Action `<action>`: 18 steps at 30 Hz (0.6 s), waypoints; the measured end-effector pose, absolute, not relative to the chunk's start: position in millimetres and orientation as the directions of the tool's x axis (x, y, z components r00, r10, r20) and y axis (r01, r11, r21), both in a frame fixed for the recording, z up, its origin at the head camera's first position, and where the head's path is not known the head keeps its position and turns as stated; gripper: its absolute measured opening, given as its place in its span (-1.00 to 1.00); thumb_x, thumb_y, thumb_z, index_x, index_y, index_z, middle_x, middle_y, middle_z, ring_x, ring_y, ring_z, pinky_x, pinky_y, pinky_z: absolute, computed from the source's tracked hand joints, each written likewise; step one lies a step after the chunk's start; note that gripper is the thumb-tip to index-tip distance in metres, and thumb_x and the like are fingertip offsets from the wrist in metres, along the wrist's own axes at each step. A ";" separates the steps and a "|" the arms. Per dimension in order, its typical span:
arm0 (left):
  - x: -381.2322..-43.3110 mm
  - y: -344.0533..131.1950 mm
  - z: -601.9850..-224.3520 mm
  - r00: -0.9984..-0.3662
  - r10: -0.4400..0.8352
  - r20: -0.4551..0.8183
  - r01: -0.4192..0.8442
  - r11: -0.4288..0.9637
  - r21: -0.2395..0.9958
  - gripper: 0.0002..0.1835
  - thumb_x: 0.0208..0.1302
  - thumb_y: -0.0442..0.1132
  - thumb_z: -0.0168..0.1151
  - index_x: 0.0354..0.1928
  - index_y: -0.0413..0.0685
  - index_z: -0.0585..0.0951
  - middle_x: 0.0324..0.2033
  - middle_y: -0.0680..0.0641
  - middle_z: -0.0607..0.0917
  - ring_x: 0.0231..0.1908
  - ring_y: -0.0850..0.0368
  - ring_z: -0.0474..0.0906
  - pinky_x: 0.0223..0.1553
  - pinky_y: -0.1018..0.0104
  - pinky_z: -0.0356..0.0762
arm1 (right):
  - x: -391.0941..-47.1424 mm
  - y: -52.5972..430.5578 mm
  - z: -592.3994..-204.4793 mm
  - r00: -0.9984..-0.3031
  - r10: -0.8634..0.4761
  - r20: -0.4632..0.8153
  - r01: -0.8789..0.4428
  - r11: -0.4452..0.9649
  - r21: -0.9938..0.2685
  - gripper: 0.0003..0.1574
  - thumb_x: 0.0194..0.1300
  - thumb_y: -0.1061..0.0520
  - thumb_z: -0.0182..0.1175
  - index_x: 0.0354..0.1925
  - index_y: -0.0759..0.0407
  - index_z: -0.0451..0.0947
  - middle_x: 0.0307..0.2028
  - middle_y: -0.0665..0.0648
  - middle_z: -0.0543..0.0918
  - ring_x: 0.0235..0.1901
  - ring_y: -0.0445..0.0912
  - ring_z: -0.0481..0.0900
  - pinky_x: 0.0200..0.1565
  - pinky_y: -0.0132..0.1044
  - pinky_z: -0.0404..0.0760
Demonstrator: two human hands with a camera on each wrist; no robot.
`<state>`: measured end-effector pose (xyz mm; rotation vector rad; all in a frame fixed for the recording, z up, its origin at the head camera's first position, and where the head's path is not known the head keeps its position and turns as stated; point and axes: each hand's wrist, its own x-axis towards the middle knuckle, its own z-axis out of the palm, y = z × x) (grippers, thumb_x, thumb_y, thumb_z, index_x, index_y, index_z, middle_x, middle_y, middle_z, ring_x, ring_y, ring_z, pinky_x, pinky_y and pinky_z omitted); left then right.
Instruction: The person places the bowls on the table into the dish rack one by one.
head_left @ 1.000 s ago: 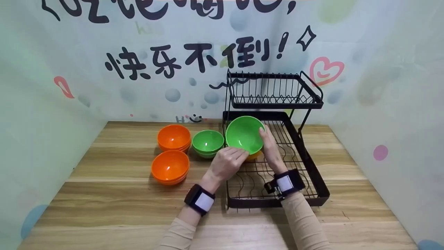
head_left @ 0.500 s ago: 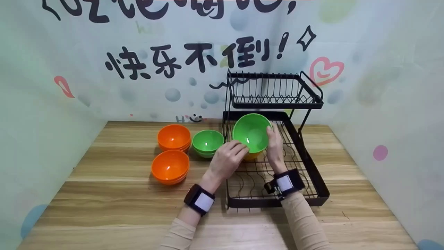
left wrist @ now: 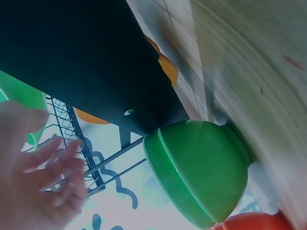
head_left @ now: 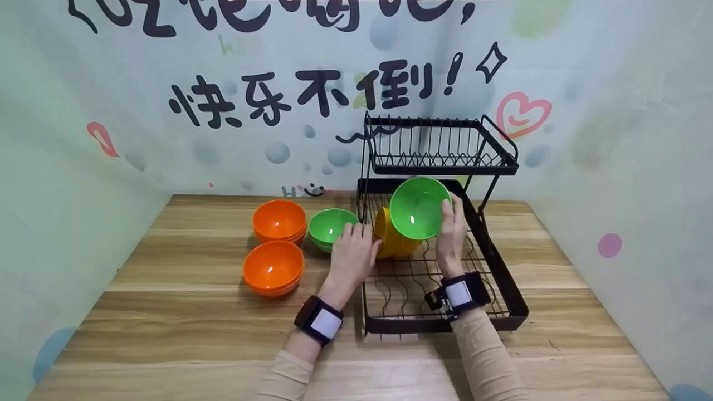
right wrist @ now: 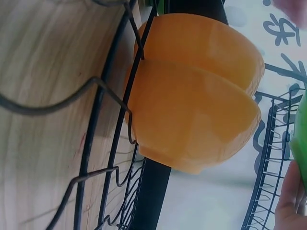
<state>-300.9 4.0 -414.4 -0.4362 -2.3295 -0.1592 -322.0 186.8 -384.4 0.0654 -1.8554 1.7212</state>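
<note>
My right hand point(head_left: 452, 236) holds a green bowl point(head_left: 420, 209) by its right side, thumb over the rim. The bowl tilts toward me above the lower tier of a black dish rack point(head_left: 445, 324). Behind and below it, yellow bowls point(head_left: 398, 245) stand on edge in the rack; two of them, nested close, fill the right wrist view point(right wrist: 192, 110). My left hand point(head_left: 352, 253) hovers by the rack's left edge, beside a stack of green bowls point(head_left: 332, 225). Its fingers point(left wrist: 62, 167) are loosely bent with nothing between them, apart from the stacked green bowls point(left wrist: 201, 167) in the left wrist view.
Two stacks of orange bowls stand on the wooden table point(head_left: 184, 334) left of the green stack, one behind point(head_left: 278, 220) and one in front point(head_left: 273, 267). The rack's upper tier point(head_left: 443, 145) overhangs the back of its lower tier. A printed backdrop point(head_left: 250, 139) closes off the back and sides.
My right hand has carried the green bowl rightward and slightly up, uncovering more of the yellow bowls. My left hand has let go of the bowl's rim and drawn away to the left.
</note>
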 end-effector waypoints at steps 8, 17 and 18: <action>-297.2 1.4 -421.5 -0.802 0.202 0.563 0.229 0.973 -0.023 -0.63 0.25 0.04 0.17 -0.27 -0.18 0.60 -0.32 -0.13 0.69 -0.22 -0.04 0.55 -0.42 0.20 0.60 | -322.9 191.3 -384.2 -0.797 0.431 0.424 -0.384 0.181 -0.906 -0.31 0.32 -0.19 -0.16 0.27 0.15 0.29 0.26 0.29 0.40 0.19 0.19 0.39 0.19 0.21 0.35; -295.6 1.0 -421.4 -0.842 0.210 0.497 0.239 0.971 -0.005 -0.68 0.25 -0.04 0.17 -0.29 -0.20 0.63 -0.33 -0.16 0.70 -0.24 -0.05 0.56 -0.42 0.18 0.61 | -326.8 193.7 -385.1 -0.725 0.544 0.423 -0.355 0.232 -0.906 -0.32 0.31 -0.22 -0.11 0.22 0.15 0.34 0.12 0.30 0.39 0.10 0.08 0.34 0.18 0.12 0.31; -295.5 1.1 -421.2 -0.843 0.211 0.494 0.241 0.970 -0.003 -0.69 0.25 -0.04 0.17 -0.29 -0.20 0.62 -0.33 -0.16 0.70 -0.24 -0.05 0.56 -0.42 0.17 0.61 | -327.4 194.0 -385.2 -0.715 0.557 0.422 -0.349 0.239 -0.906 -0.33 0.31 -0.22 -0.10 0.21 0.15 0.34 0.08 0.29 0.39 0.05 0.06 0.33 0.15 0.09 0.31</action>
